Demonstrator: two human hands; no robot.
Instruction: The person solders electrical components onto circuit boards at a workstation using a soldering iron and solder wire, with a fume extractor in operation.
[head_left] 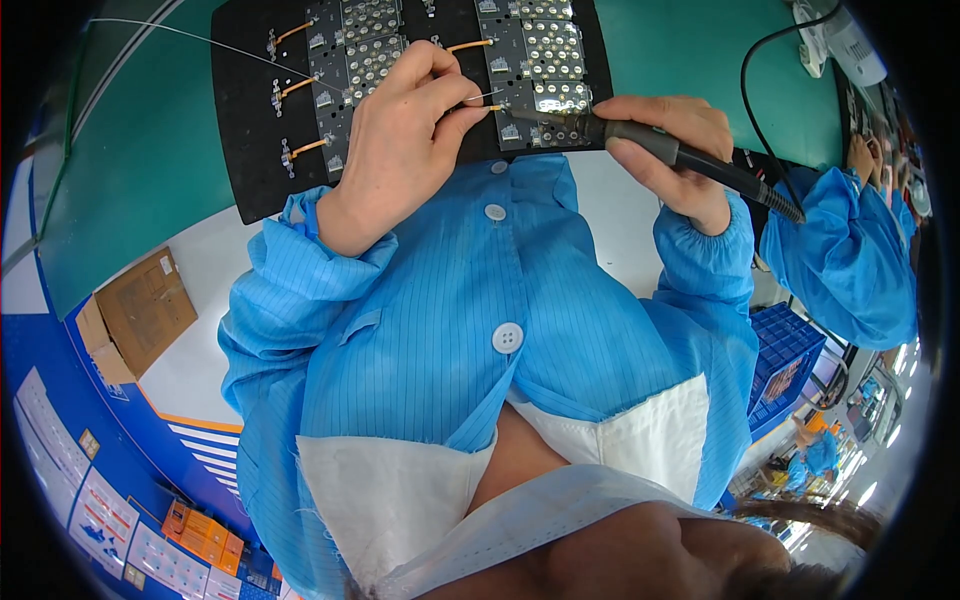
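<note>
My right hand [675, 140] grips a soldering iron [655, 145] by its dark handle, with the tip slanting left over a dark circuit board [513, 132]. Between thumb and forefinger, my left hand [400, 145] pinches a thin solder wire [200, 38]. The wire trails off to the upper left, and its short end pokes out close to the iron's tip, by a small orange tab on the board's left edge. Whether tip and wire touch is too small to tell. More boards with round metal dots and orange flex cables [310, 146] lie on a black mat [250, 120], partly hidden by my left hand.
Beneath the black mat is a green work surface [680, 50]. The iron's black cord [745, 80] loops up at the right, near a white cylindrical device [855, 50]. Another person's blue sleeve [840, 250] is at far right, above a blue crate [785, 365]. A cardboard box [148, 310] stands at left.
</note>
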